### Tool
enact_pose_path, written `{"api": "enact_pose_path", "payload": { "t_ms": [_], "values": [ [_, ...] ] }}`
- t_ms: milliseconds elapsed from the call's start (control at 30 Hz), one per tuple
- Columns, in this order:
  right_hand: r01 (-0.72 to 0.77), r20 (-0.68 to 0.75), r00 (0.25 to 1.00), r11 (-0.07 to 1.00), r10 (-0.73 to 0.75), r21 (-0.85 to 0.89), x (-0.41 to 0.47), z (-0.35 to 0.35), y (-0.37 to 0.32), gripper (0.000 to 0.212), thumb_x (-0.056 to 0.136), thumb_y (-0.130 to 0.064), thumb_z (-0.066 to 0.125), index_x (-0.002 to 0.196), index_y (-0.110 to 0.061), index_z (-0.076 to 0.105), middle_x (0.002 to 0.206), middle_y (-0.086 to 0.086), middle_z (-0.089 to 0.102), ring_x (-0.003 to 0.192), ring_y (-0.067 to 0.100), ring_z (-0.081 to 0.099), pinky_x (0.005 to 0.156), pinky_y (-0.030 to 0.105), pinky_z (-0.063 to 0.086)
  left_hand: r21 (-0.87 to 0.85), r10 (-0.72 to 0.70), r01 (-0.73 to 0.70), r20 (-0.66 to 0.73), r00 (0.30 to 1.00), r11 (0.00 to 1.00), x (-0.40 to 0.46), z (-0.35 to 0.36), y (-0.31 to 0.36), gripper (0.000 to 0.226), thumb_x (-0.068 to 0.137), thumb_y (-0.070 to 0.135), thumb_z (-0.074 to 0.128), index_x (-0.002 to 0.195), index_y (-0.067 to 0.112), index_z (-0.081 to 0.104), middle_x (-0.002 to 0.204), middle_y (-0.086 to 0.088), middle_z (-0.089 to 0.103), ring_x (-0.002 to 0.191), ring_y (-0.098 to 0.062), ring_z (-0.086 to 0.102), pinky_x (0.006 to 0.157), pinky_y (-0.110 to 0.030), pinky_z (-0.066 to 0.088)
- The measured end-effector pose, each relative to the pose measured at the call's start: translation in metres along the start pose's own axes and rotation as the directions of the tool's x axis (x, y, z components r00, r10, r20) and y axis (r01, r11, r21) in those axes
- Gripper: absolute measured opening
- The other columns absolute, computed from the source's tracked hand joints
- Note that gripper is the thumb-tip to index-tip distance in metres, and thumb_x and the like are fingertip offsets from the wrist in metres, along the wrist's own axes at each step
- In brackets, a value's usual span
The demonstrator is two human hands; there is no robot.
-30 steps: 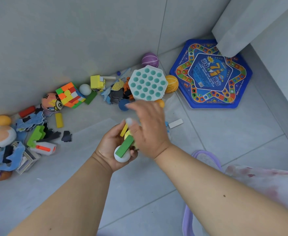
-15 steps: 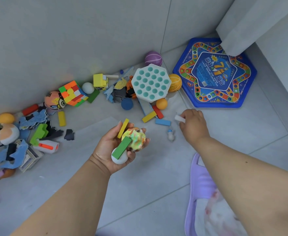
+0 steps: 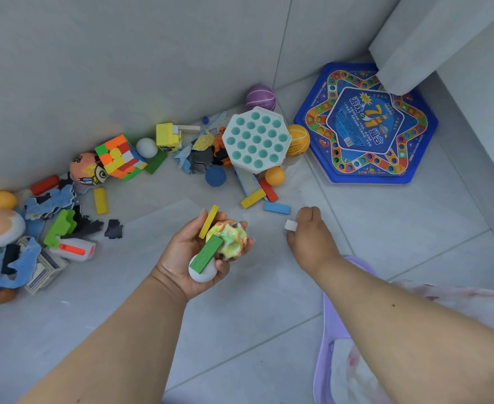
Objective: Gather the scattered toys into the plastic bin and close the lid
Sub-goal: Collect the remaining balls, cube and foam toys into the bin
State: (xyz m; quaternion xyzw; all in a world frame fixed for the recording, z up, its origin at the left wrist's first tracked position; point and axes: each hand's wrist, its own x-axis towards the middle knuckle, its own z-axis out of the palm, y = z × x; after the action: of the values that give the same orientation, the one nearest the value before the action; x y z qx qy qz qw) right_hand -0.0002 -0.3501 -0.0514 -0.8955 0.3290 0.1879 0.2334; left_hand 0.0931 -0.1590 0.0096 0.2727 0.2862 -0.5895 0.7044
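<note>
Grey tiled floor (image 3: pixel 269 316) meeting a grey wall, toys scattered along the base of the wall. Left hand (image 3: pixel 190 258) palm up, fingers curled around a load of toys: a yellow block (image 3: pixel 208 221) upright between thumb and fingers, a green block (image 3: pixel 206 253) lying across a white ball (image 3: pixel 200 276), and a multicoloured squishy ball (image 3: pixel 227 239) against the fingertips. Right hand (image 3: pixel 313 237) hovers low over the floor, knuckles up, thumb and finger pinched on a small white block (image 3: pixel 290 225). Just beyond it a blue block (image 3: pixel 276 207) lies flat on the tile, next to a yellow block (image 3: pixel 253 198) and a red block (image 3: pixel 268 190). Behind those: white octagonal pop toy (image 3: pixel 256 139) with teal bubbles, orange ball (image 3: pixel 275 176), blue ball (image 3: pixel 215 175), purple ball (image 3: pixel 260 97) at the wall. Blue hexagonal game board (image 3: pixel 365 123) flat on the floor far right. Left cluster: colour cube (image 3: pixel 120 156), white ball (image 3: pixel 146 147), yellow cube toy (image 3: pixel 167 137), foam puzzle scraps. Lilac plastic rim (image 3: pixel 324 330) at lower right under the right forearm, contents unclear.
</note>
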Motion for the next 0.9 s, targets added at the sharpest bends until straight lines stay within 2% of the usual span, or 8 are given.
{"api": "enact_pose_path", "payload": {
  "t_ms": [133, 200, 300, 433, 500, 633, 733, 900],
  "values": [
    [-0.076, -0.047, 0.995, 0.979, 0.086, 0.192, -0.002, -0.004, -0.002, 0.024, 0.088, -0.01, 0.05, 0.109, 0.0, 0.042, 0.108, 0.02, 0.052, 0.096, 0.038, 0.052, 0.07, 0.033, 0.035, 0.002, 0.006, -0.006, -0.006, 1.0, 1.0, 0.0, 0.0, -0.001, 0.04, 0.092, 0.047, 0.043, 0.077, 0.021, 0.07, 0.11, -0.007, 0.064, 0.103, -0.034, 0.062, 0.039, -0.02, 0.047],
    [-0.056, -0.069, 0.995, 0.977, 0.071, 0.208, 0.002, -0.008, -0.006, 0.024, 0.09, -0.01, 0.047, 0.112, -0.002, 0.042, 0.106, 0.019, 0.054, 0.095, 0.037, 0.052, 0.071, 0.034, 0.038, 0.002, 0.008, -0.008, -0.007, 1.0, 1.0, 0.0, -0.001, -0.001, 0.039, 0.092, 0.047, 0.044, 0.078, 0.021, 0.07, 0.11, -0.007, 0.064, 0.104, -0.034, 0.062, 0.039, -0.019, 0.047],
    [0.022, -0.098, 0.995, 0.996, -0.014, 0.085, 0.011, -0.014, -0.014, 0.027, 0.09, -0.018, 0.048, 0.116, -0.009, 0.045, 0.108, 0.013, 0.055, 0.095, 0.032, 0.053, 0.071, 0.036, 0.042, -0.009, 0.004, -0.004, 0.006, 1.0, 1.0, 0.0, -0.004, -0.002, 0.038, 0.091, 0.047, 0.044, 0.079, 0.021, 0.07, 0.111, -0.007, 0.063, 0.104, -0.033, 0.061, 0.04, -0.019, 0.047],
    [0.118, 0.032, 0.993, 0.987, -0.115, -0.107, 0.026, -0.016, -0.023, 0.041, 0.084, -0.041, 0.062, 0.114, -0.015, 0.05, 0.109, 0.008, 0.054, 0.099, 0.028, 0.053, 0.071, 0.034, 0.044, -0.008, 0.006, -0.006, -0.007, 1.0, 1.0, 0.001, -0.006, -0.002, 0.038, 0.092, 0.047, 0.044, 0.079, 0.022, 0.069, 0.111, -0.007, 0.063, 0.104, -0.033, 0.061, 0.039, -0.02, 0.047],
    [0.148, 0.056, 0.989, 0.976, -0.14, -0.16, 0.031, -0.015, -0.022, 0.041, 0.084, -0.042, 0.063, 0.113, -0.013, 0.053, 0.111, 0.009, 0.052, 0.104, 0.028, 0.05, 0.071, 0.032, 0.042, -0.014, 0.005, -0.005, -0.002, 1.0, 1.0, 0.0, -0.007, -0.002, 0.037, 0.091, 0.047, 0.045, 0.079, 0.022, 0.07, 0.111, -0.007, 0.063, 0.105, -0.034, 0.061, 0.04, -0.02, 0.047],
    [0.177, 0.057, 0.984, 0.97, -0.17, -0.169, 0.024, -0.014, -0.017, 0.033, 0.088, -0.029, 0.056, 0.109, -0.004, 0.053, 0.113, 0.014, 0.051, 0.103, 0.031, 0.051, 0.071, 0.032, 0.038, -0.01, 0.01, -0.011, -0.011, 1.0, 1.0, -0.002, -0.008, 0.0, 0.035, 0.09, 0.046, 0.046, 0.079, 0.022, 0.069, 0.111, -0.007, 0.063, 0.104, -0.033, 0.061, 0.04, -0.02, 0.047],
    [0.113, 0.055, 0.993, 0.989, -0.108, -0.091, 0.015, -0.012, -0.013, 0.032, 0.084, -0.024, 0.056, 0.108, -0.003, 0.048, 0.107, 0.017, 0.054, 0.095, 0.035, 0.055, 0.065, 0.03, 0.034, -0.013, 0.019, -0.02, -0.024, 1.0, 1.0, -0.004, -0.006, 0.001, 0.037, 0.092, 0.047, 0.044, 0.078, 0.023, 0.069, 0.112, -0.007, 0.063, 0.103, -0.033, 0.062, 0.039, -0.02, 0.047],
    [0.065, 0.066, 0.995, 0.994, -0.071, 0.091, 0.014, -0.019, -0.02, 0.027, 0.084, -0.018, 0.055, 0.107, -0.009, 0.042, 0.099, 0.014, 0.058, 0.089, 0.034, 0.057, 0.063, 0.028, 0.035, -0.017, 0.021, -0.021, -0.029, 0.999, 1.0, -0.009, -0.004, 0.0, 0.039, 0.092, 0.047, 0.044, 0.077, 0.022, 0.069, 0.111, -0.007, 0.063, 0.102, -0.033, 0.062, 0.04, -0.019, 0.047]
  ]
}}
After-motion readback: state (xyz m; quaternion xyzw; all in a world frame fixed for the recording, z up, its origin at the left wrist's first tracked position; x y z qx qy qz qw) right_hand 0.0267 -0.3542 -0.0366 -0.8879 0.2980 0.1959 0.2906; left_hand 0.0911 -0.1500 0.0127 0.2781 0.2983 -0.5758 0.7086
